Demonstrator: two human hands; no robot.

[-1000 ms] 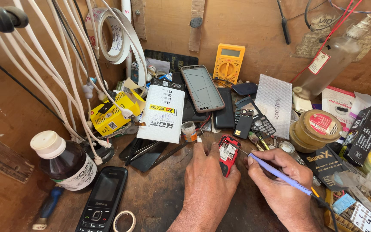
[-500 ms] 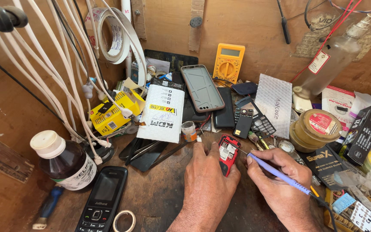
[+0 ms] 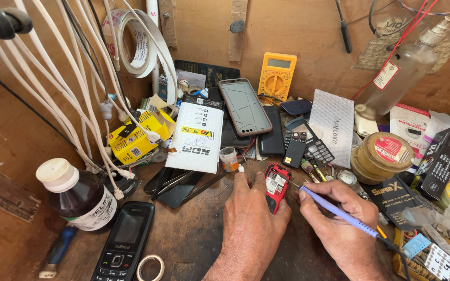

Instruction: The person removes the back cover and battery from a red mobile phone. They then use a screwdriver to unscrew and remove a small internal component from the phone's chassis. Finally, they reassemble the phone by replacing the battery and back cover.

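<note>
L hand [image 3: 248,229] has its grip closed on a small red phone [image 3: 276,191], pressing it to the wooden counter [image 3: 194,244] at centre. R hand [image 3: 339,229] pinches a purple soldering iron [image 3: 334,211], tip at the phone's right edge. 1 black keypad phone [image 3: 123,242] lies well left, near a brown bottle [image 3: 79,198].

Head view, close above workbench [image 3: 194,244]
</note>
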